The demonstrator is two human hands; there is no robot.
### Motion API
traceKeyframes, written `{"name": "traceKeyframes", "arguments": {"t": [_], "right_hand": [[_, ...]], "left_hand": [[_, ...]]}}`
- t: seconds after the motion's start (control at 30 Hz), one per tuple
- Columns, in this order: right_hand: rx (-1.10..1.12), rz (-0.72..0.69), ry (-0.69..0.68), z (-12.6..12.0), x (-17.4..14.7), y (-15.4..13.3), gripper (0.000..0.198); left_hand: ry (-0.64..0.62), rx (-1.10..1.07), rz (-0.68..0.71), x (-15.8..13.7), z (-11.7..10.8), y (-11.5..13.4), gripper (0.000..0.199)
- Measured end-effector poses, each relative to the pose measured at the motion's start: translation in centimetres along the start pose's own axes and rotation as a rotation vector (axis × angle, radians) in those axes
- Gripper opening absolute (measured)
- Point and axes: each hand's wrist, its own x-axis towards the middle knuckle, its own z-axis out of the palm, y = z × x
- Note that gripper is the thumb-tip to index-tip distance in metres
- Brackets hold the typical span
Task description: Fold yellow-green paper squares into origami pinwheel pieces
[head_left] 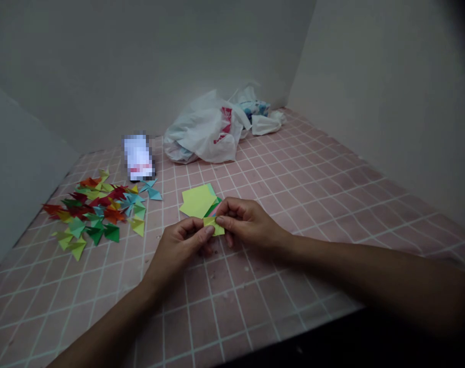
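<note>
Between my two hands is a small folded piece of yellow paper [218, 229]. My left hand [182, 241] pinches its left side, thumb on top. On the other side my right hand [245, 221] grips the paper's upper right part between thumb and fingers. Just beyond the hands lies a stack of coloured paper squares [197, 200], yellow on top, with green and pink edges showing under it. My right fingers partly cover that stack. To the left spreads a pile of folded paper pieces [95, 224] in red, orange, yellow, green and light blue.
A phone [139, 157] with a lit, blurred screen stands behind the folded pieces. White plastic bags [207, 130] lie against the back wall, a smaller white bundle [266, 123] beside them. A pink cloth with a white grid [324, 204] covers the table. Walls rise left, right and behind.
</note>
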Motion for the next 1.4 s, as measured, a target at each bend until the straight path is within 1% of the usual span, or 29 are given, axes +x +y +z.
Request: {"name": "traceKeyframes", "arguments": {"t": [0.2, 0.4, 0.6, 0.7, 0.87, 1.03, 1.2, 1.27, 1.4], "right_hand": [[-0.013, -0.011, -0.014, 0.14, -0.54, -0.35, 0.01], [-0.013, 0.028, -0.069, -0.13, -0.33, -0.23, 0.017], [-0.021, 0.002, -0.104, 0.03, -0.5, 0.15, 0.022], [-0.063, -0.027, -0.066, 0.08, -0.78, -0.21, 0.024], [-0.06, -0.008, -0.051, -0.15, -0.57, -0.36, 0.024], [-0.07, -0.017, -0.026, -0.15, -0.4, 0.18, 0.024], [-0.108, -0.04, -0.042, 0.07, -0.68, 0.28, 0.027], [-0.082, -0.028, -0.049, -0.04, -0.57, 0.21, 0.03], [0.04, -0.031, -0.05, -0.45, 0.0, 0.26, 0.034]], "left_hand": [[0.024, 0.019, 0.05, -0.27, 0.21, 0.12, 0.024], [0.03, 0.018, 0.021, -0.46, 0.09, 0.27, 0.025], [-0.038, 0.036, 0.046, -0.3, -0.03, -0.07, 0.027], [-0.071, -0.021, 0.031, -0.25, -0.22, -0.22, 0.026], [-0.109, -0.05, 0.087, -0.35, -0.42, -0.31, 0.023], [-0.065, -0.005, 0.08, -0.41, -0.3, -0.27, 0.033], [-0.015, 0.069, 0.087, -0.62, 0.0, 0.12, 0.024], [0.011, 0.069, 0.093, -0.72, 0.02, 0.26, 0.025], [0.068, 0.085, 0.101, -0.76, -0.05, 0.39, 0.024]]}}
